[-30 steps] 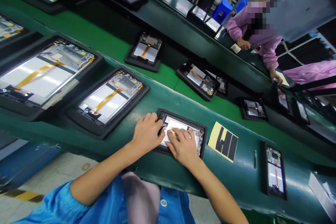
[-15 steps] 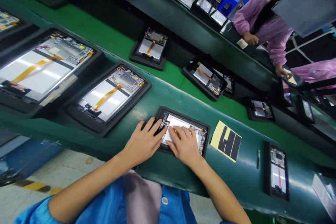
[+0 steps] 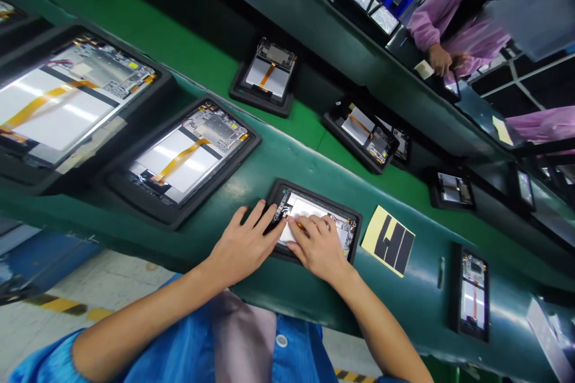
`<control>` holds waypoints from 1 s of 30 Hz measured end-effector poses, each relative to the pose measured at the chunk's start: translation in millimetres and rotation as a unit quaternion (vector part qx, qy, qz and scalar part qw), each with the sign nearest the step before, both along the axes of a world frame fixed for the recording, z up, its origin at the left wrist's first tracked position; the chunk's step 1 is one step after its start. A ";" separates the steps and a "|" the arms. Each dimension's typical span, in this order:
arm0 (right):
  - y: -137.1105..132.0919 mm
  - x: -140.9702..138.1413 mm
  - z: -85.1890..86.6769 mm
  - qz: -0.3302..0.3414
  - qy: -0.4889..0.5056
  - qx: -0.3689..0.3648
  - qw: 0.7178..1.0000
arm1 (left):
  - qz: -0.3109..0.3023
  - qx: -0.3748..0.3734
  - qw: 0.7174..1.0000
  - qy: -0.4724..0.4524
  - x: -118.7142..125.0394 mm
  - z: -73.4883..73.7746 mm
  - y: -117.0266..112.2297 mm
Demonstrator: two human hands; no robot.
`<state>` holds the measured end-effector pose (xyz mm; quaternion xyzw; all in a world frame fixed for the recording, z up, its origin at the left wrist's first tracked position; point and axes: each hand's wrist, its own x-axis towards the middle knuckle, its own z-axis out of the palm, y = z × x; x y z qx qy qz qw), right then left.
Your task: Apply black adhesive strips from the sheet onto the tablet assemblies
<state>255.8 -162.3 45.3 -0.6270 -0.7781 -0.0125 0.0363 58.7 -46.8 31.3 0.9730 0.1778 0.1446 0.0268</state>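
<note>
An opened tablet (image 3: 309, 206) lies in a black foam tray (image 3: 358, 228) on the green bench before me, with its white battery and circuit board showing. My left hand (image 3: 247, 239) rests over the tray's left end, fingers spread, its index fingertip at the tablet's left side. Over the battery lies my right hand (image 3: 320, 245), fingers slightly bent and thumb apart, the index fingertip close to my left one. A bit of orange ribbon cable shows under the right fingers; the rest is covered. Just right of the tray is a yellow sheet with black adhesive strips (image 3: 389, 240).
More opened tablets in foam trays stand to my left (image 3: 186, 155) and right (image 3: 474, 293). Beyond the bench edge, a green conveyor belt (image 3: 309, 131) carries several tablets. Across it, a co-worker in pink sleeves (image 3: 442, 3) handles something at the far bench.
My hands stay in nearly the same place on the tablet. The view has shifted slightly. Across the belt, the co-worker's hands have come closer together.
</note>
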 end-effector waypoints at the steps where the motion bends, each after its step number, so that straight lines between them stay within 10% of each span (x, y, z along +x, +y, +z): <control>1: 0.2 1.2 0.2 0.003 -0.004 -0.004 1.000 | -0.001 0.001 1.000 0.000 -0.1 -0.5 0.0; 30: 23.2 37.4 19.0 0.095 -0.041 -0.021 0.994 | 0.001 -0.055 0.998 -0.024 -2.7 -7.1 2.8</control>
